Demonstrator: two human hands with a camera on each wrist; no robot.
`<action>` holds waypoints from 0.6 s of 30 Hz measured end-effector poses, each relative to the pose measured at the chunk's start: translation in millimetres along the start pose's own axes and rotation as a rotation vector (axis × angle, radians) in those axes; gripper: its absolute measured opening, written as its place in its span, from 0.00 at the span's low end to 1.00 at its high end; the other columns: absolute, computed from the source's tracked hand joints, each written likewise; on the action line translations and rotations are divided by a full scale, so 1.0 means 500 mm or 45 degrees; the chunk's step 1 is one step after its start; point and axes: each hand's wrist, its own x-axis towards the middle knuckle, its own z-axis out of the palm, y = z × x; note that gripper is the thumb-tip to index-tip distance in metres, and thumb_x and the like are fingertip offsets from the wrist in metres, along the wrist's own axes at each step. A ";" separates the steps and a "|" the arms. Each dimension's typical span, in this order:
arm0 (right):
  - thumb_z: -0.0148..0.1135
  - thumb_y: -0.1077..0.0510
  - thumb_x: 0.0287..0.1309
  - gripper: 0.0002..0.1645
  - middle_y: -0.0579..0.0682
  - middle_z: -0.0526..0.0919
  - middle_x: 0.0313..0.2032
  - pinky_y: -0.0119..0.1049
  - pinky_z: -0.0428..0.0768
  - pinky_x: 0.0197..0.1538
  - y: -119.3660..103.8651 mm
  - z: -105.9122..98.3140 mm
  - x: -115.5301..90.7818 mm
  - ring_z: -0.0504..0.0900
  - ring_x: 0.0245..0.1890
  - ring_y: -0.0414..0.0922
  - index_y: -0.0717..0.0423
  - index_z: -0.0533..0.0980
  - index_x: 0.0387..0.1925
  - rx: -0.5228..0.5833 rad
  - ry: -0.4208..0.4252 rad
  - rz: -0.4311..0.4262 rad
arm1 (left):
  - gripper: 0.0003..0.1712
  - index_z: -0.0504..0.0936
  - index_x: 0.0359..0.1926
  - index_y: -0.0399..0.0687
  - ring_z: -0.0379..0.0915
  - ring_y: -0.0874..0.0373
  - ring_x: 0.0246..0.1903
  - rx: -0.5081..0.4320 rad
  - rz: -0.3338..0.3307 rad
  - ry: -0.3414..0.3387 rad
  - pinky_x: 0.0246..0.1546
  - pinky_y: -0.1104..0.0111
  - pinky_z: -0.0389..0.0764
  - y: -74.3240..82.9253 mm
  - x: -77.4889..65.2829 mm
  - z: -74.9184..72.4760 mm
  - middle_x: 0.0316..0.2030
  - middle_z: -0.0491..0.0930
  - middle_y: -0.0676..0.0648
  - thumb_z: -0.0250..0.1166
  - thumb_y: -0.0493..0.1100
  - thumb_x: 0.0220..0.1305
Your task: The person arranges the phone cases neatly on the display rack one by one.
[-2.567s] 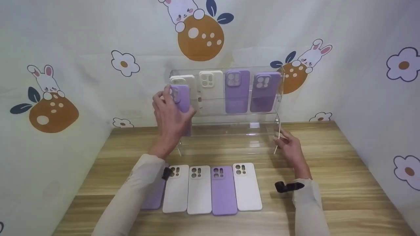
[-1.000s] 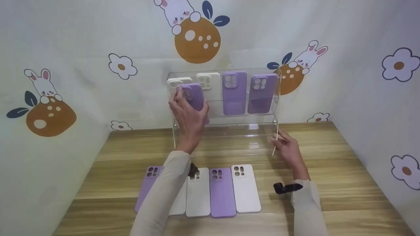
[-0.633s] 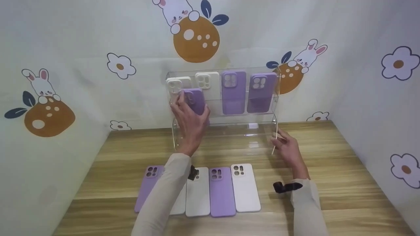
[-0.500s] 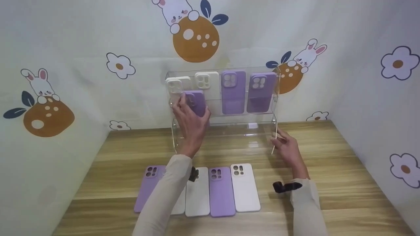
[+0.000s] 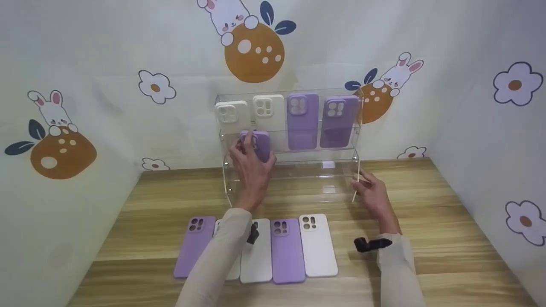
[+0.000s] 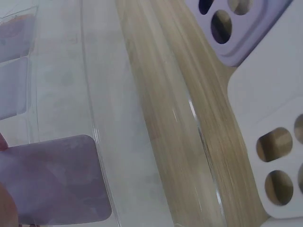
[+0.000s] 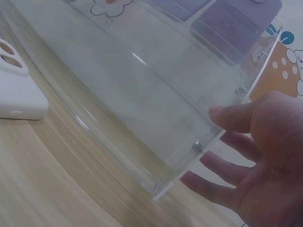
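My left hand grips a purple phone case by its sides, camera cutout up, at the left of the middle tier of a clear acrylic display stand. In the left wrist view the lower end of that purple case lies right along the tier's ledge, with only bits of my fingers at the left border. My right hand holds the stand's right side panel; the right wrist view has the thumb on the inner face and the fingers outside.
On the top tier stand two white cases and two purple cases. Several more white and purple cases lie in a row on the wooden table before the stand, partly behind my left sleeve. A patterned cloth hangs behind.
My left hand has carried the purple case rightward from the stand's left edge, then down from before the top-tier white cases to the middle tier. The right hand keeps its hold.
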 end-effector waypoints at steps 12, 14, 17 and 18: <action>0.57 0.67 0.68 0.32 0.64 0.68 0.70 0.41 0.83 0.56 0.005 0.001 0.003 0.75 0.64 0.58 0.58 0.65 0.72 -0.013 0.010 -0.006 | 0.49 0.61 0.71 0.57 0.63 0.40 0.64 -0.034 -0.056 -0.021 0.59 0.53 0.80 0.001 -0.002 -0.002 0.64 0.58 0.37 0.77 0.46 0.51; 0.57 0.67 0.68 0.33 0.64 0.68 0.70 0.41 0.83 0.57 0.005 0.000 0.002 0.75 0.64 0.57 0.57 0.63 0.73 -0.012 0.009 0.002 | 0.49 0.61 0.72 0.56 0.64 0.40 0.64 -0.039 -0.072 -0.018 0.58 0.54 0.81 0.003 -0.002 0.001 0.64 0.58 0.37 0.77 0.46 0.51; 0.57 0.67 0.68 0.34 0.64 0.68 0.69 0.41 0.83 0.56 0.005 -0.001 0.001 0.74 0.65 0.57 0.56 0.62 0.73 -0.004 0.006 0.002 | 0.49 0.60 0.72 0.54 0.64 0.40 0.64 -0.041 -0.078 -0.017 0.57 0.54 0.82 0.006 -0.003 0.005 0.64 0.58 0.37 0.76 0.46 0.51; 0.57 0.67 0.68 0.34 0.64 0.68 0.69 0.41 0.83 0.56 0.005 -0.001 0.001 0.74 0.65 0.58 0.55 0.62 0.73 -0.005 0.005 -0.002 | 0.50 0.60 0.72 0.54 0.64 0.40 0.64 -0.041 -0.077 -0.017 0.57 0.54 0.82 0.007 -0.004 0.006 0.64 0.58 0.37 0.76 0.46 0.51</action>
